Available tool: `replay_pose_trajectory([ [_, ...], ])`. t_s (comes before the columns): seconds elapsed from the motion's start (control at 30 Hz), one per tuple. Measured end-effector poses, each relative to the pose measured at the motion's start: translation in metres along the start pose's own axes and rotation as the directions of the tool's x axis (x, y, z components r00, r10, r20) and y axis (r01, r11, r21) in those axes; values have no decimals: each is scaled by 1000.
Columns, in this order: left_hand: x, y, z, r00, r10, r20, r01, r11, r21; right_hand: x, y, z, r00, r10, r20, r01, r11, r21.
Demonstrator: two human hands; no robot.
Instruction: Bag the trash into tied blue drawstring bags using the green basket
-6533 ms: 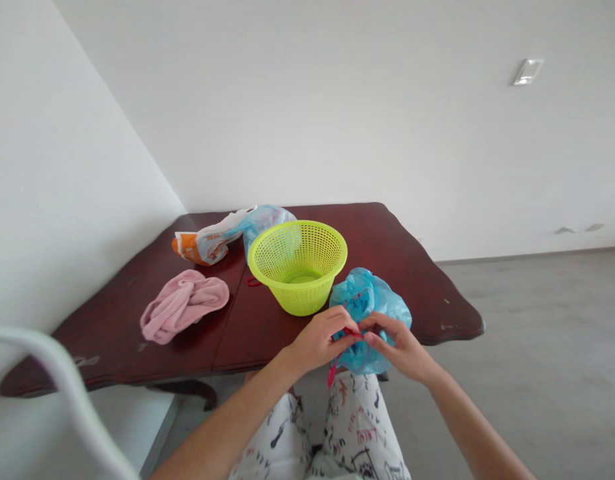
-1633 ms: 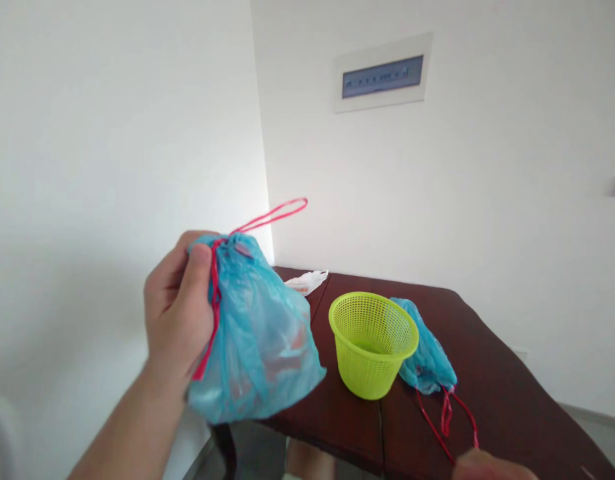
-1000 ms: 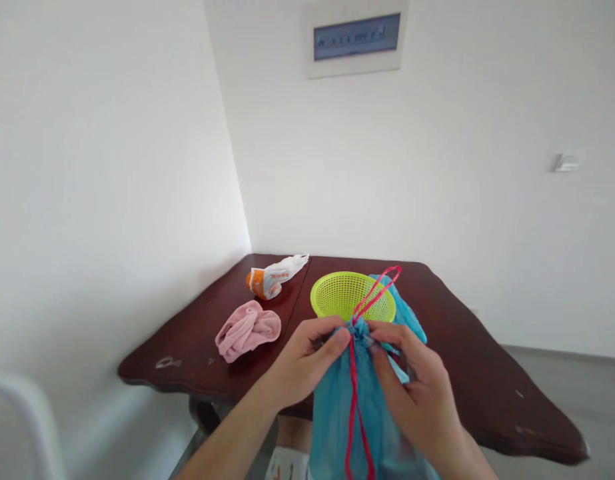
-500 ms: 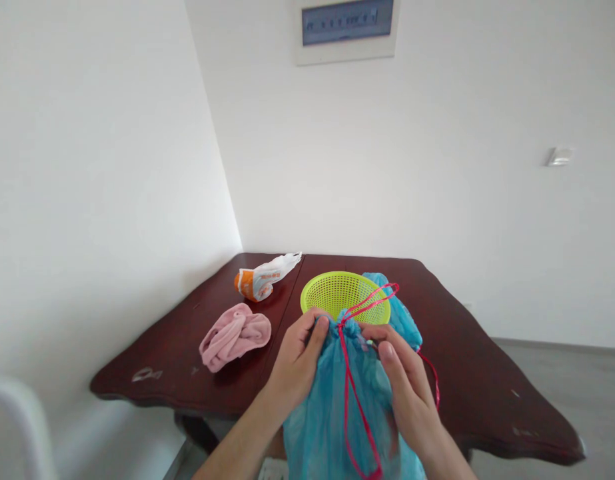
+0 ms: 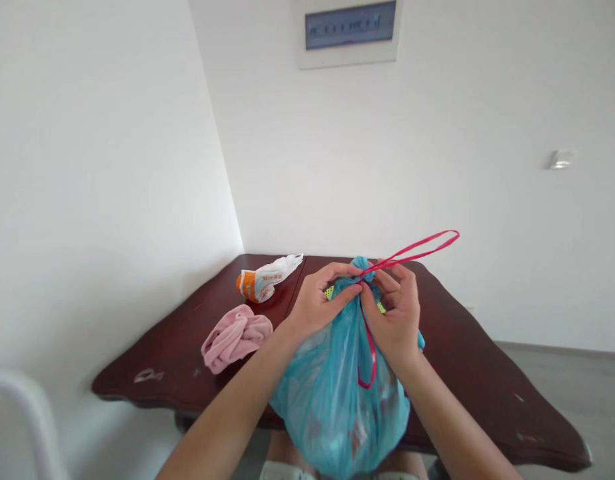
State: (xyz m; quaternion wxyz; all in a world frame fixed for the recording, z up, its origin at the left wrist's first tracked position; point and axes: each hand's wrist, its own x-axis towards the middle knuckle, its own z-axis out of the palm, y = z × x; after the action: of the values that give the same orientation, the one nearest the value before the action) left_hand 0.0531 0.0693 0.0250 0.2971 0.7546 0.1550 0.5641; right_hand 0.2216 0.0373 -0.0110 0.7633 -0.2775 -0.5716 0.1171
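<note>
A filled blue drawstring plastic bag [image 5: 337,407] hangs in front of the table edge, its neck gathered narrow. My left hand [image 5: 327,300] is closed on the neck from the left, thumb and fingers at the knot of red string. From the right, my right hand [image 5: 394,310] pinches the same neck and string. A loop of red drawstring [image 5: 422,251] sticks out up and to the right; another loop hangs down the bag's front. Most of the yellow-green basket [image 5: 330,292] is hidden behind the bag and hands.
On the dark red wooden table [image 5: 467,373] a crumpled pink cloth [image 5: 237,339] lies at the left. Behind it is a white and orange plastic bag [image 5: 270,279]. Part of another blue bag [image 5: 421,341] shows beside my right wrist. White walls stand behind and at left.
Both hands have lifted the blue bag higher, and its full bottom now shows. The basket has become mostly covered. The red loop now stretches farther right.
</note>
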Motion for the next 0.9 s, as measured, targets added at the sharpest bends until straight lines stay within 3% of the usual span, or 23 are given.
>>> replay_pose_trajectory([
  [0.17,-19,-26,7,995,-101,-2,101,995,13,-22,29,-8,998,-60,23,63,980,-186],
  [0.37,-23,-47,6,980,-187,-65,187,982,-9,-18,40,-13,991,-100,93,124,943,-309],
  [0.6,-49,-27,-6,984,-177,26,165,953,253,-33,16,-39,974,-75,213,148,926,-348],
  [0.73,-63,-14,-15,978,-207,3,195,925,327,-42,1,-55,983,-26,183,90,931,-354],
  [0.9,-73,-1,-20,959,-281,-35,277,904,326,-46,-21,-60,974,180,139,-135,949,-287],
])
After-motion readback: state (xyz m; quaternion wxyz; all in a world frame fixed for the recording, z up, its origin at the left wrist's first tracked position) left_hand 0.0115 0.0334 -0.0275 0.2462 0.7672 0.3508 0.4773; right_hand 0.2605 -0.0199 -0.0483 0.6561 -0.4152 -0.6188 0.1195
